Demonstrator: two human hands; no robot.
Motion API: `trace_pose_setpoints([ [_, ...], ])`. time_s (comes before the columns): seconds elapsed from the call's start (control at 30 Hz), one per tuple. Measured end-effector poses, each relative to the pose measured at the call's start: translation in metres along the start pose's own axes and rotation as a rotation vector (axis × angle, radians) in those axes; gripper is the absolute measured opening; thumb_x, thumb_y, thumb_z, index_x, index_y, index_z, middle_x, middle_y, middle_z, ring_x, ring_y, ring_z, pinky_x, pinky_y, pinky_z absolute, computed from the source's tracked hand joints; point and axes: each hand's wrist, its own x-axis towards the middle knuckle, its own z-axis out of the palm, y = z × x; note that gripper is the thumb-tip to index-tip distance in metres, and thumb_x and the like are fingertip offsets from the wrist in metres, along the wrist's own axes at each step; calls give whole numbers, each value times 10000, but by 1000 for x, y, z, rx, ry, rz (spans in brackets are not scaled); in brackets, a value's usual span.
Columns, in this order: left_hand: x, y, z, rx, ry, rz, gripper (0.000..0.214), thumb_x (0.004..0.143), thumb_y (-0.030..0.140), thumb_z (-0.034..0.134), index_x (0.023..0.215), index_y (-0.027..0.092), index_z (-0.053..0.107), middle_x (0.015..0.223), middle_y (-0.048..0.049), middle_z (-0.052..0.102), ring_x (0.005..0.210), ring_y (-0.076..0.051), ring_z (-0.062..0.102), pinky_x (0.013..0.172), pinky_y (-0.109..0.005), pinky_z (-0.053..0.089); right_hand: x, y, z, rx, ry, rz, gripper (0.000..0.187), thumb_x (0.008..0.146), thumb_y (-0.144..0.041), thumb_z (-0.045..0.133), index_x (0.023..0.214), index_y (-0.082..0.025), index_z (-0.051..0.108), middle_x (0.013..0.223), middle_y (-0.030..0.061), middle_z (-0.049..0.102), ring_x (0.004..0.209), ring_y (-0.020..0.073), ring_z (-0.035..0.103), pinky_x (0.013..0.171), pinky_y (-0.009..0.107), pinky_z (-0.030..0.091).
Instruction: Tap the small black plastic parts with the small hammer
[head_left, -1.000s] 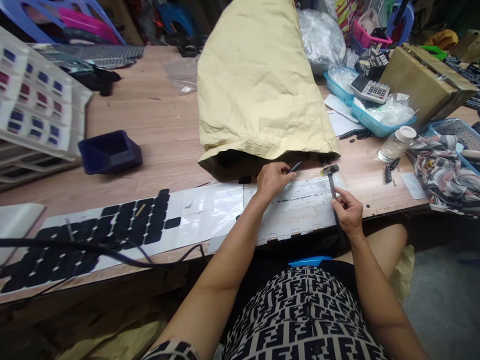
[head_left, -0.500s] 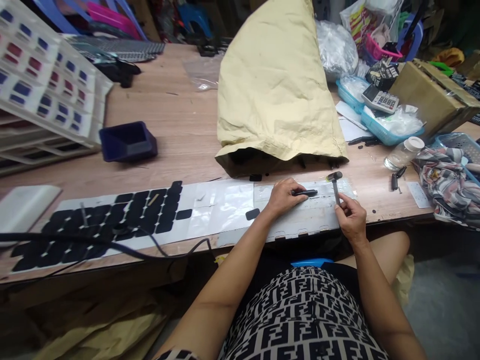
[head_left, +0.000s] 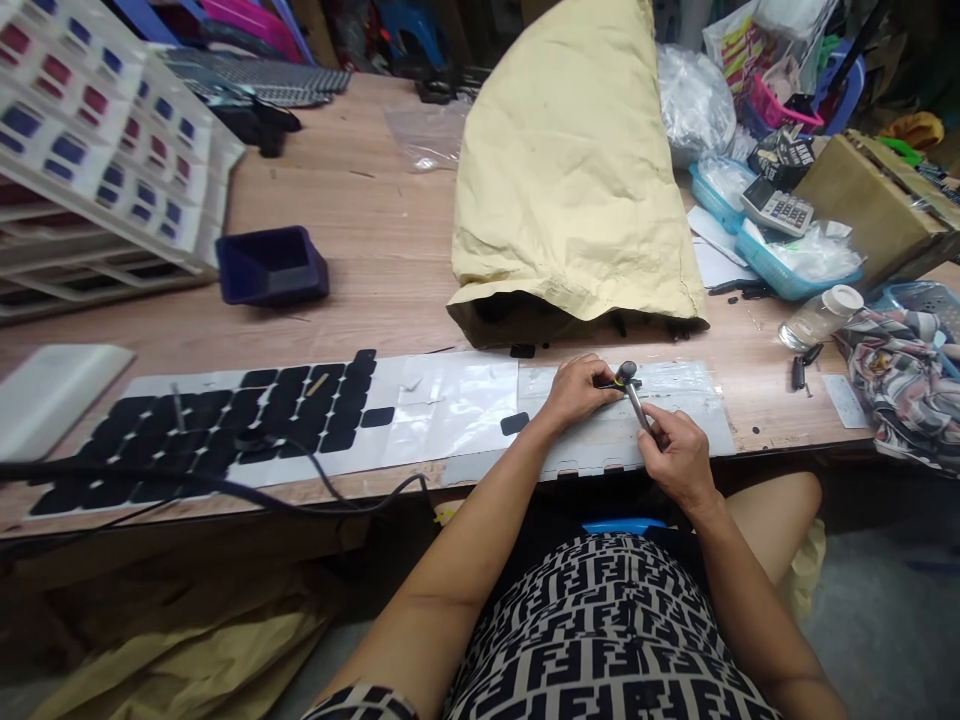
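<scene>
My left hand (head_left: 577, 390) is closed on a thin black strip (head_left: 616, 382), pressing it flat on a clear plastic sheet (head_left: 675, 400) at the table's front edge. A small hammer (head_left: 630, 385) is gripped by its handle in my right hand (head_left: 675, 455), and its head rests on the strip just beside my left fingers. One loose black pad (head_left: 514, 423) lies on the sheet left of my left wrist. Further left, a long white sheet (head_left: 442, 400) carries several black pads (head_left: 247, 425) in rows.
A big tan paper sack (head_left: 577, 170) lies behind the sheet. A dark blue tray (head_left: 271, 264) and white racks (head_left: 97, 170) stand at left. Blue baskets (head_left: 787, 270), a calculator (head_left: 777, 209), a bottle (head_left: 817, 318), a cardboard box (head_left: 870, 190) and cloth (head_left: 900, 380) crowd the right. A black cable (head_left: 225, 490) crosses the front edge.
My left hand brought the black strip from the sack's mouth down onto the plastic sheet. My right hand moved the hammer left until its head met the strip.
</scene>
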Motion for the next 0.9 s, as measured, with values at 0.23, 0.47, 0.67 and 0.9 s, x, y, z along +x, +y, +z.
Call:
trace_pose_setpoints([
  [0.23, -1, 0, -1, -43, -2, -1, 142, 700, 235, 829, 781, 197, 719, 816, 4, 648, 815, -175, 603, 755, -303, 445, 0, 1, -5, -23, 42, 42, 371, 843, -235, 601, 1182, -213, 749, 674, 12, 627, 641, 187, 556, 646, 318, 519],
  [0.47, -1, 0, -1, -60, 0, -14, 149, 691, 227, 835, 769, 190, 714, 812, 7, 650, 806, -171, 604, 742, -301, 439, 1, 8, -7, -14, 23, 58, 354, 831, -235, 610, 1147, -200, 765, 670, 9, 625, 627, 176, 544, 643, 315, 506],
  [0.67, -2, -1, 0, -59, 0, -30, 143, 710, 248, 829, 796, 200, 725, 848, 6, 667, 843, -184, 615, 776, -315, 449, 15, 34, -15, 10, 155, 133, 368, 840, -285, 620, 1165, -181, 759, 685, -4, 586, 624, 159, 509, 654, 311, 487],
  [0.9, -17, 15, -8, -36, -72, 92, 144, 736, 269, 818, 836, 188, 753, 808, -12, 653, 810, -180, 592, 755, -310, 438, 19, 66, -11, 407, 207, 376, 411, 788, -328, 677, 1150, -147, 750, 626, -50, 533, 576, 120, 482, 600, 280, 431],
])
